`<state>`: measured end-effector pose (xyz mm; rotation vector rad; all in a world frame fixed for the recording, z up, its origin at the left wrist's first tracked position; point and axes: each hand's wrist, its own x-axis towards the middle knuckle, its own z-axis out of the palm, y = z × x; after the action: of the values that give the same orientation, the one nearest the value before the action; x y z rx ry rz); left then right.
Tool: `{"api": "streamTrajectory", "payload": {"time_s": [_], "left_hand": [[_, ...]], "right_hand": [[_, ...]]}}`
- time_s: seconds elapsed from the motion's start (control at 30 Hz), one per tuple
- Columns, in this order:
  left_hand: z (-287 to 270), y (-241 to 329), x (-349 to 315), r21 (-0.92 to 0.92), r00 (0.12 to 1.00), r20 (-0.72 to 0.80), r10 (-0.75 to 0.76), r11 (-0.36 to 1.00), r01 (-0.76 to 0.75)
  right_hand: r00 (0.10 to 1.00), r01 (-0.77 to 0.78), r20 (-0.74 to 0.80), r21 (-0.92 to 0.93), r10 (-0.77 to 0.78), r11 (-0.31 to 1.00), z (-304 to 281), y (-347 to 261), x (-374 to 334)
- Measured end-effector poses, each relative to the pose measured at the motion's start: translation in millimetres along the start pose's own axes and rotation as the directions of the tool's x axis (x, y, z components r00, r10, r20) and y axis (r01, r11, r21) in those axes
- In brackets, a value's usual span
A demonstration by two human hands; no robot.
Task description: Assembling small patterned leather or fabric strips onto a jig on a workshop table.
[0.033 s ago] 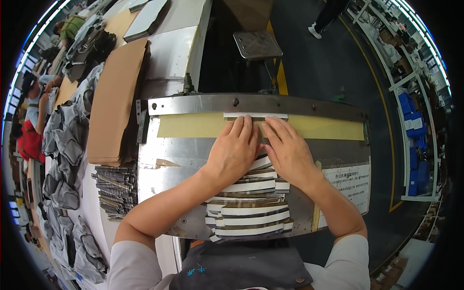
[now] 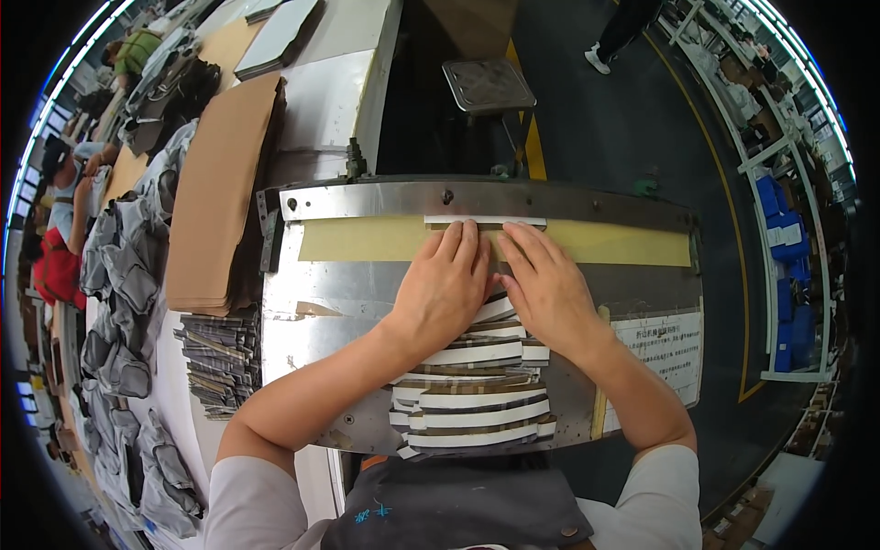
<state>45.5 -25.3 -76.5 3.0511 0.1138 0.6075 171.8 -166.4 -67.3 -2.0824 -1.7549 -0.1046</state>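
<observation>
My left hand and my right hand lie side by side on the metal work plate, thumbs close together. Both have their fingers stretched forward, the tips pressing at the near edge of a narrow white-and-dark strip. That strip lies against a long metal bar, on a yellow band across the plate. Below my hands, between my forearms, spreads an overlapping row of white-and-dark strips; its far end is partly hidden by my hands.
Left of the plate are a bundle of dark strips, a stack of brown boards and grey fabric pieces. A stool stands beyond the bar. Shelving with blue bins is on the right. Other people are at the far left.
The metal bar has shifted very slightly, and a greenish part now shows behind its middle. My hands and the strips stay in place.
</observation>
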Motion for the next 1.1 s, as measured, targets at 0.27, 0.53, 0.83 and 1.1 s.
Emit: {"api": "streamTrajectory", "payload": {"time_s": [0.27, 0.53, 0.83, 1.1], "left_hand": [[-3.2, 0.2, 0.8, -0.003, 1.0, 0.007, -0.021, 1.0, 0.021], [-10.6, 2.3, 2.9, -0.417, 0.998, 0.042, 0.055, 0.908, -0.033], [0.0, -11.5, 0.2, -0.118, 0.996, 0.049, 0.078, 0.99, -0.071], [5.3, -2.4, 1.5, -0.16, 1.0, -0.009, -0.005, 0.987, 0.003]], "right_hand": [[0.995, 0.079, -0.066, 0.103, -0.073, 0.992, -6.0, -3.8, -1.1], [0.982, 0.089, -0.184, 0.21, -0.05, 0.974, -16.9, 2.5, 4.0], [1.0, 0.005, -0.006, -0.074, -0.006, 0.997, -7.4, 2.1, -2.7], [1.0, -0.013, -0.015, 0.016, 0.013, 1.0, -2.0, 6.7, 0.5]]}}
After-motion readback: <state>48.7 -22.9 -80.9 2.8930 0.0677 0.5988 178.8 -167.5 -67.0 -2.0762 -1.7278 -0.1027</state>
